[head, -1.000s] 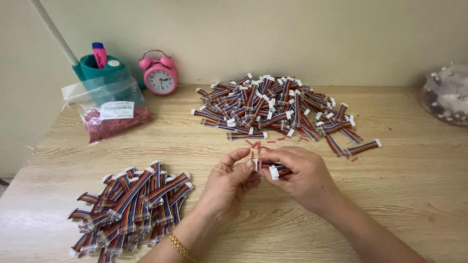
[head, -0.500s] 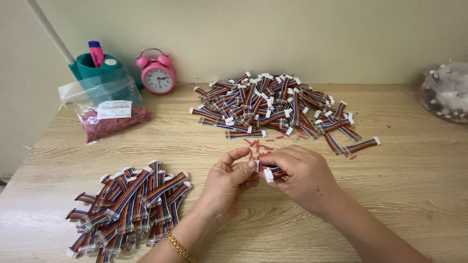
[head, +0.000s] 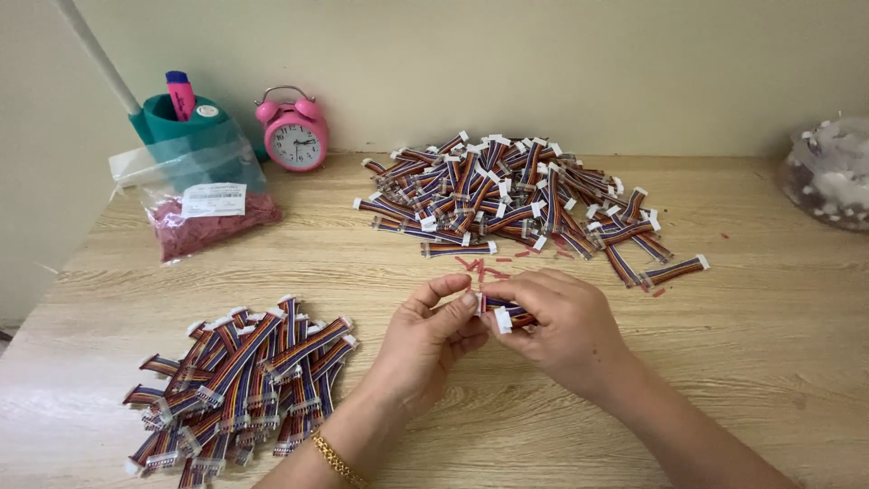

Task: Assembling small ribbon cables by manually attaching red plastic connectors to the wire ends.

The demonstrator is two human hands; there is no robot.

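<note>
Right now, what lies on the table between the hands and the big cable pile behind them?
In the head view, small loose red bits on bare wooden table, between the hands' cable and the far pile.

A table [head: 742, 362] is set against a wall [head: 543, 63]. Toward the rear centre of the table, a large heap of cable pieces [head: 516, 195] is spread. At the near left, a smaller heap of cable pieces [head: 240, 380] is laid. At the rear left, a bag of small bits [head: 195, 204] is placed, with a cup [head: 172, 118] behind it and an alarm clock [head: 294, 131] to the right of the cup, close to the wall. At the far right edge, a second bag [head: 828, 172] is partly seen. Between the two heaps, near the middle, the left hand [head: 425, 344] and the right hand [head: 557, 326] are met, a single cable piece [head: 502, 312] being held between them. Small loose scraps [head: 493, 267] are scattered just behind the hands.
</note>
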